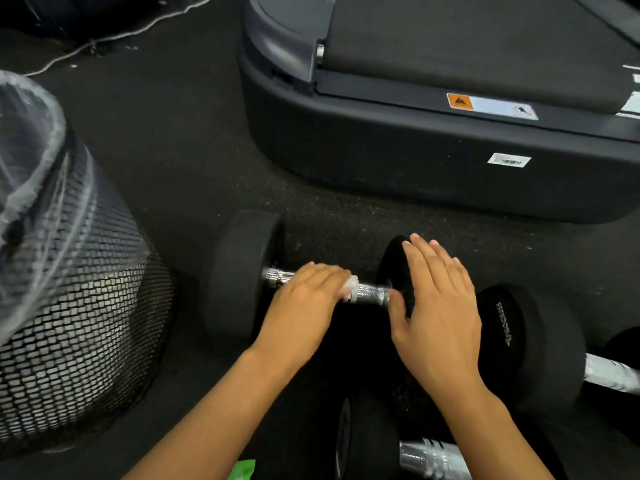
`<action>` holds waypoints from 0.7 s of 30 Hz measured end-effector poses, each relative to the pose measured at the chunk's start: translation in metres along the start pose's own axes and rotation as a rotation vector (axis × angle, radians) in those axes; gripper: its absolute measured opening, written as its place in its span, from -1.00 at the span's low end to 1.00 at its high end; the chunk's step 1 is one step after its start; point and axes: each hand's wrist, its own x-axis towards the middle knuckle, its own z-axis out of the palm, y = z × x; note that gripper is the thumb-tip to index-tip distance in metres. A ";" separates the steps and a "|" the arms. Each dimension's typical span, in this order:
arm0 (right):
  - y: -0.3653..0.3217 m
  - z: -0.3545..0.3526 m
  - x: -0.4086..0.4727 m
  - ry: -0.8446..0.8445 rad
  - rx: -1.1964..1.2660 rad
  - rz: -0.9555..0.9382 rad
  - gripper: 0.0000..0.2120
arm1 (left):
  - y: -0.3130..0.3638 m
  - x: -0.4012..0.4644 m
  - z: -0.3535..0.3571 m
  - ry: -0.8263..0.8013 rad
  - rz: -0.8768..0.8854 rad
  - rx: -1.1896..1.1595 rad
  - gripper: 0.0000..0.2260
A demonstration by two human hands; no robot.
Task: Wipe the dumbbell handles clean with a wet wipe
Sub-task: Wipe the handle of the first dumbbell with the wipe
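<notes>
Mid-task: 2 other handles, one near R wrist point(429, 457) and one right of R hand point(611, 373), prob. still to wipe; L hand point(304, 303) curled over wet wipe point(350, 288) on dumbbell handle point(372, 294), R hand point(438, 306) flat, fingers straight, steadying far-side weight point(394, 271).

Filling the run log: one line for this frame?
phase: wiping | left hand: holds wet wipe on dumbbell handle | right hand: flat on weight head | dumbbell on floor

3 dumbbells point(242, 275) point(533, 344) point(367, 441), 2 hands point(304, 303) point(440, 306), 1 wipe point(349, 288), 1 mesh bin point(69, 306), 1 treadmill point(433, 140).
</notes>
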 end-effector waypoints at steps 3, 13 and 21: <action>0.000 0.001 -0.001 0.015 -0.004 -0.003 -0.50 | 0.003 0.000 0.007 0.062 0.061 -0.082 -0.70; -0.001 0.001 -0.001 0.001 -0.023 -0.005 -0.49 | 0.012 0.016 0.002 0.027 0.059 -0.078 -0.69; -0.001 -0.001 -0.004 0.000 -0.017 -0.010 -0.50 | 0.007 0.006 0.004 0.030 0.006 -0.048 -0.78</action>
